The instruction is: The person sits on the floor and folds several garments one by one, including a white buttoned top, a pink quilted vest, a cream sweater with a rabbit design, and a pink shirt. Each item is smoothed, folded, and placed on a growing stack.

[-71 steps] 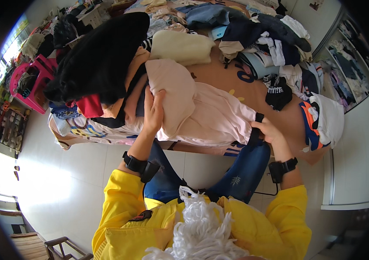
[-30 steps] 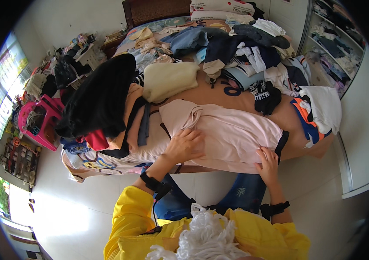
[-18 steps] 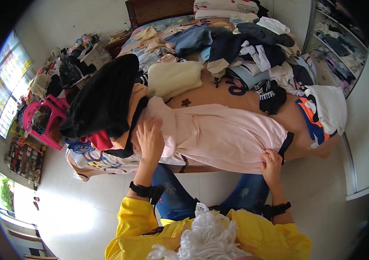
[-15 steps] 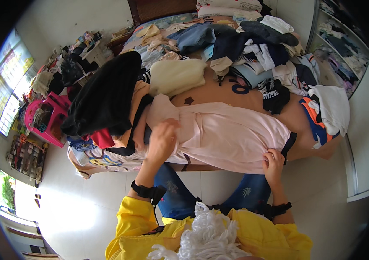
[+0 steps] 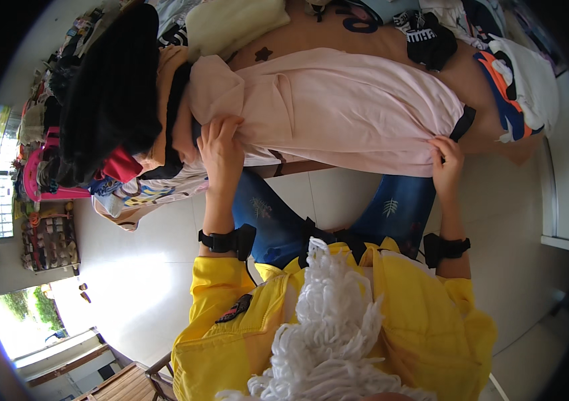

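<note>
A pale pink dress [image 5: 351, 110] lies lengthwise across the near side of the bed, with soft folds and a tie strip near its middle. Its right end gathers beside a black piece of cloth [image 5: 463, 123]. My right hand [image 5: 447, 162] pinches the near corner of the dress there. At the other end my left hand [image 5: 222, 148] has its fingers closed over the near edge of the dress, close to a stack of folded clothes. That stack has a large black garment [image 5: 114, 87] on top, with peach and red cloth under it.
A cream folded piece [image 5: 234, 28] lies beyond the dress on the brown bed sheet [image 5: 491, 130]. Black cloth with white markings [image 5: 424, 41] and folded white clothing [image 5: 530, 80] lie at the far right. A pink plastic chair [image 5: 32, 175] stands at the left.
The view has tilted down toward my lap. My left hand has come down from above the dress onto its near edge. My right hand still holds the right end.
</note>
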The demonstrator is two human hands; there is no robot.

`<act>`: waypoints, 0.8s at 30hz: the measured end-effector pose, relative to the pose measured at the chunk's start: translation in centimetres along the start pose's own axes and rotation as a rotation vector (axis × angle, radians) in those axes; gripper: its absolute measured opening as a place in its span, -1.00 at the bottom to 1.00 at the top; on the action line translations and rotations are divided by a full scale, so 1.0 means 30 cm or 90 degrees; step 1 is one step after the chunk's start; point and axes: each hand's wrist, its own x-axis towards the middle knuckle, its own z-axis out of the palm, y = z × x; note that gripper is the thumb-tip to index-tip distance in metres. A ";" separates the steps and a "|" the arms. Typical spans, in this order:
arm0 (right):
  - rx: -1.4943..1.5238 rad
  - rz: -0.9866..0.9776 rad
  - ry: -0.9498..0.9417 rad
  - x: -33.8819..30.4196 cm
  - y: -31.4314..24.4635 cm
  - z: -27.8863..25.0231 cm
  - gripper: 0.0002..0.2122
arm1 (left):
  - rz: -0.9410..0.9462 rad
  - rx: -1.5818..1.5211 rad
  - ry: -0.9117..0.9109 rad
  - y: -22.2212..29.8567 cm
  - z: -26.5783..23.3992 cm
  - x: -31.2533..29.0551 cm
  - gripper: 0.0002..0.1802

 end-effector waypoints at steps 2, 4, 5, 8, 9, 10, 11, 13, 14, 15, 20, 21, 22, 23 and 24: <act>0.054 -0.050 0.072 0.018 -0.020 -0.029 -0.82 | -0.005 -0.058 0.034 -0.015 -0.013 0.005 -0.71; 0.033 -0.150 0.114 0.028 -0.046 -0.079 -0.82 | -0.031 -0.026 0.079 -0.024 -0.027 0.008 -0.71; -0.004 -0.205 0.090 0.022 -0.060 -0.109 -0.86 | 0.010 -0.030 0.123 -0.025 -0.033 0.009 -0.72; -0.143 -0.289 -0.118 0.003 -0.081 -0.157 -0.89 | 0.048 -0.049 0.116 -0.001 -0.028 0.008 -0.73; -0.195 -0.269 -0.228 -0.004 -0.079 -0.163 -0.90 | 0.084 -0.082 0.086 0.013 -0.021 0.006 -0.67; -0.148 -0.256 -0.201 -0.010 -0.071 -0.163 -0.90 | 0.130 -0.106 0.051 0.032 -0.005 0.006 -0.60; -0.116 -0.232 -0.202 -0.014 -0.058 -0.156 -0.89 | 0.149 -0.112 0.013 0.050 0.010 0.004 -0.57; 0.041 -0.133 -0.136 -0.016 -0.017 -0.133 -0.89 | 0.146 -0.112 -0.047 0.079 0.043 0.001 -0.52; 0.042 -0.064 -0.068 -0.013 0.009 -0.117 -0.89 | 0.131 -0.109 -0.072 0.087 0.059 0.000 -0.50; 0.063 0.024 0.006 -0.012 0.036 -0.099 -0.89 | 0.108 -0.106 -0.093 0.095 0.072 -0.007 -0.48; 0.112 0.222 0.130 -0.003 0.168 0.000 -0.65 | 0.218 -0.087 0.014 0.110 0.126 -0.063 -0.54; 0.086 0.220 0.134 -0.006 0.186 0.017 -0.58 | 0.254 -0.099 0.015 0.113 0.137 -0.073 -0.55; 0.088 0.205 0.137 -0.009 0.200 0.035 -0.59 | 0.294 -0.107 0.015 0.118 0.150 -0.079 -0.57; 0.097 0.224 0.141 -0.013 0.209 0.048 -0.59 | 0.318 -0.084 -0.001 0.126 0.162 -0.084 -0.58; 0.112 0.247 0.152 -0.018 0.213 0.057 -0.60 | 0.325 -0.078 -0.034 0.135 0.177 -0.085 -0.61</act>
